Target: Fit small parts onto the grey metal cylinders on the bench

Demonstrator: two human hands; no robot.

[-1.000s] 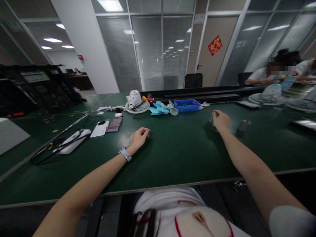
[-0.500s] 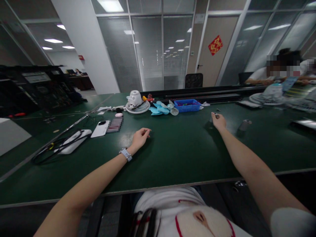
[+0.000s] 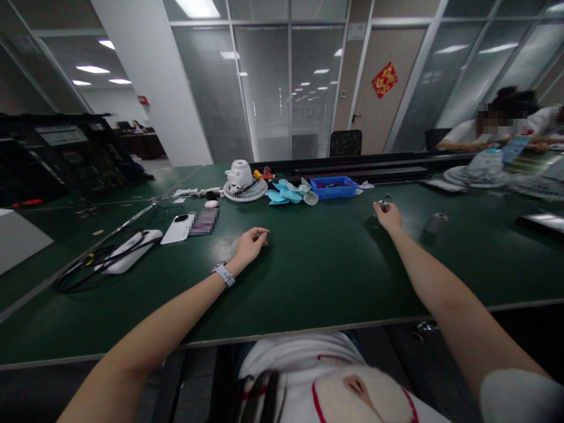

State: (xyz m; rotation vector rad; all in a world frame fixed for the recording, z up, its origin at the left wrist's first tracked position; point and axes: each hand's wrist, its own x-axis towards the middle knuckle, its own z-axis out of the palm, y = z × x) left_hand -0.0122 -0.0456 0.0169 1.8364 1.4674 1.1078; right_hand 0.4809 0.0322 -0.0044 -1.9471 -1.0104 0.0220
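Observation:
My left hand (image 3: 251, 245) rests on the green table with its fingers loosely bent and apart; nothing shows in it. On that wrist is a watch (image 3: 224, 274) with a pale strap. Farther out to the right, my right hand (image 3: 389, 217) is closed around a small grey metal cylinder (image 3: 383, 205); its top rim shows, while the fingers cover much of its side. A similar grey cylinder (image 3: 435, 222) stands upright on the table, to the right of that hand and apart from it.
Along the back are a white fan (image 3: 242, 182), light-blue fan blades (image 3: 286, 192) and a blue basket (image 3: 335, 188). To the left lie a white phone (image 3: 177, 229) and a white device with black cable (image 3: 130, 252). People (image 3: 467, 135) sit at far right.
The view has shifted very slightly. My right hand still grips the cylinder, whose rim shows a little more clearly. The left hand has stayed in place.

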